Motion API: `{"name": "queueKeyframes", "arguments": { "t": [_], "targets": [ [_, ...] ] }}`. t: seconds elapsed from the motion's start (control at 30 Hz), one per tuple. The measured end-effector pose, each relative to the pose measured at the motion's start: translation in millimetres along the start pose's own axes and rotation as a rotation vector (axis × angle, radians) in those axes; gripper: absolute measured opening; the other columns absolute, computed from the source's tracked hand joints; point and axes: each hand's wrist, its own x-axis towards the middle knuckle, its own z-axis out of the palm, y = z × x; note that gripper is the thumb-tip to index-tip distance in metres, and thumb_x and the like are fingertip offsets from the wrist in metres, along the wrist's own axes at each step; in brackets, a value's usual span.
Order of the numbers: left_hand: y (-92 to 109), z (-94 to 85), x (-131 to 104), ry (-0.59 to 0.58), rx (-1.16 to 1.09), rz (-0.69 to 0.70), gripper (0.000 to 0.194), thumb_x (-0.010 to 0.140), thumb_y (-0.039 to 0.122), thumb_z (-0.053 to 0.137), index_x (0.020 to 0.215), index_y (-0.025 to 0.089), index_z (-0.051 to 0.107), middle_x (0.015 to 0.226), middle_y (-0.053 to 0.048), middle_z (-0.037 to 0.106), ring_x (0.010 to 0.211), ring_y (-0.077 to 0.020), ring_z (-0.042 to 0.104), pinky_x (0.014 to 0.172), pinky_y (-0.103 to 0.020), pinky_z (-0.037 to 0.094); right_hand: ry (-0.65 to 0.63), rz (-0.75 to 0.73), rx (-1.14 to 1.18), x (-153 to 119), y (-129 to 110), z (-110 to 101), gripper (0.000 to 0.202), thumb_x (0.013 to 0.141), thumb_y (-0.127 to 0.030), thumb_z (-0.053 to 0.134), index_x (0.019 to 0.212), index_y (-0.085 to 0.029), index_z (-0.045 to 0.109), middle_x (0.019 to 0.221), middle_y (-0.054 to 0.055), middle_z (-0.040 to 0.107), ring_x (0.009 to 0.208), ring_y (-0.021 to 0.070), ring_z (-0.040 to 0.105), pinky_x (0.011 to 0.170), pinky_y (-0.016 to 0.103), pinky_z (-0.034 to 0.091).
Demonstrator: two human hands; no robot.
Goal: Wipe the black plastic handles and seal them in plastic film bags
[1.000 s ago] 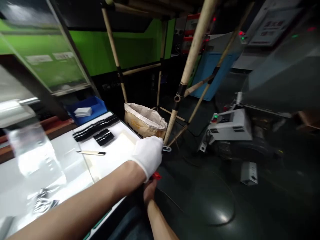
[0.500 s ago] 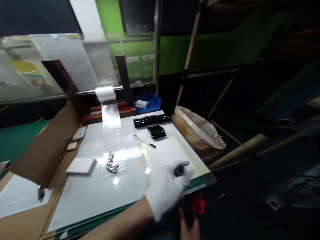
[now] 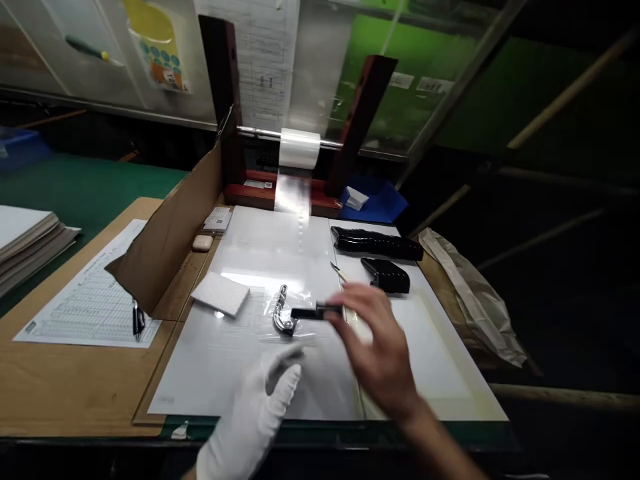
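My right hand (image 3: 377, 337), bare, pinches a short black strip-like piece (image 3: 307, 312) over the middle of the white work surface. The left end of that piece overlaps a shiny chrome hook-shaped part (image 3: 283, 317), which lies on clear plastic film. I cannot tell whether the two touch. My left hand (image 3: 253, 407) wears a white glove and is near the front edge, just below the chrome part. Its fingers are curved and apart from the thumb, slightly blurred, with nothing seen between them. Partly behind my right hand lies a thin craft knife (image 3: 337, 271).
Black glossy strips (image 3: 377, 244) and a shorter black stack (image 3: 387, 275) lie at right. A white pad (image 3: 221, 293) sits left of the film. Behind stands a film roll (image 3: 299, 148) on a dark red holder. A cardboard flap (image 3: 173, 233) rises at left; a paper bag (image 3: 470, 300) stands right.
The view has swung left. My gloved left hand has moved left from the right-hand sheet. My right hand has risen from below the table edge and now holds the black piece over the surface.
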Motion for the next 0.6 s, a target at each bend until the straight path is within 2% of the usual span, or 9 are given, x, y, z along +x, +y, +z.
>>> {"name": "queueKeyframes", "arguments": {
  "t": [0.03,0.07,0.13,0.2,0.3,0.37,0.43,0.53,0.6],
  "targets": [
    [-5,-13.3,5,0.097,0.199,0.08,0.048,0.098,0.044,0.054,0.142,0.027,0.054,0.146,-0.008,0.058,0.139,-0.0301,0.049,0.12,-0.051,0.036,-0.225,0.142,0.062,31,4,4,0.018,0.098,-0.038,0.061,0.108,-0.027,0.072,0.112,0.004,0.072,0.113,0.024,0.063,0.1,0.042,0.047],
    [-10,-25.0,10,0.161,0.419,0.163,0.051,0.098,0.039,0.052,0.147,0.024,0.049,0.15,-0.009,0.054,0.143,-0.0303,0.044,0.121,-0.052,0.034,-0.377,0.181,0.08,58,11,11,0.021,0.097,-0.042,0.062,0.102,-0.025,0.075,0.109,0.004,0.073,0.106,0.0236,0.066,0.095,0.04,0.049],
    [-23,-42.2,18,0.206,0.822,0.295,0.055,0.097,0.031,0.052,0.15,0.018,0.045,0.154,-0.013,0.049,0.147,-0.0332,0.038,0.12,-0.055,0.036,-0.583,0.234,0.088,97,30,32,0.023,0.093,-0.044,0.067,0.095,-0.025,0.078,0.105,0.003,0.074,0.1,0.0226,0.068,0.091,0.037,0.05],
    [-35,-50.6,22,0.197,1.031,0.348,0.053,0.095,0.027,0.054,0.146,0.013,0.051,0.153,-0.015,0.051,0.145,-0.0362,0.04,0.115,-0.056,0.043,-0.687,0.256,0.072,120,50,54,0.023,0.09,-0.044,0.069,0.092,-0.024,0.079,0.104,0.004,0.075,0.097,0.0225,0.068,0.088,0.035,0.049],
    [-43,-51.5,24,0.225,1.119,0.381,0.046,0.093,0.023,0.057,0.138,0.011,0.059,0.147,-0.014,0.057,0.139,-0.0368,0.048,0.111,-0.055,0.049,-0.79,0.313,0.072,132,75,82,0.028,0.089,-0.047,0.069,0.093,-0.022,0.081,0.104,0.006,0.074,0.095,0.0225,0.067,0.084,0.034,0.05],
    [-42,-49.6,26,0.266,1.105,0.393,0.04,0.094,0.021,0.057,0.132,0.011,0.064,0.141,-0.014,0.062,0.135,-0.0358,0.053,0.109,-0.053,0.052,-0.801,0.352,0.077,133,86,94,0.03,0.087,-0.05,0.07,0.092,-0.022,0.081,0.104,0.006,0.074,0.093,0.0219,0.067,0.083,0.033,0.05],
    [-38,-48.8,31,0.301,1.074,0.396,0.033,0.095,0.019,0.054,0.123,0.012,0.068,0.133,-0.014,0.068,0.128,-0.0352,0.058,0.104,-0.052,0.055,-0.728,0.386,0.068,129,93,101,0.031,0.084,-0.05,0.072,0.095,-0.021,0.08,0.101,0.006,0.073,0.091,0.0211,0.065,0.082,0.033,0.049],
    [-35,-51.7,37,0.336,1.03,0.407,0.024,0.095,0.015,0.051,0.108,0.014,0.072,0.119,-0.014,0.072,0.115,-0.0344,0.065,0.092,-0.051,0.06,-0.494,0.417,0.037,112,94,101,0.033,0.085,-0.048,0.071,0.1,-0.019,0.074,0.092,0.005,0.069,0.082,0.0189,0.06,0.077,0.032,0.047],
    [-37,-55.7,34,0.338,0.987,0.408,0.022,0.095,0.016,0.051,0.102,0.015,0.072,0.115,-0.014,0.072,0.108,-0.0328,0.067,0.09,-0.05,0.061,-0.34,0.41,0.028,91,82,91,0.03,0.09,-0.046,0.065,0.1,-0.018,0.07,0.088,0.004,0.067,0.079,0.0175,0.058,0.076,0.031,0.047]
  ]
}}
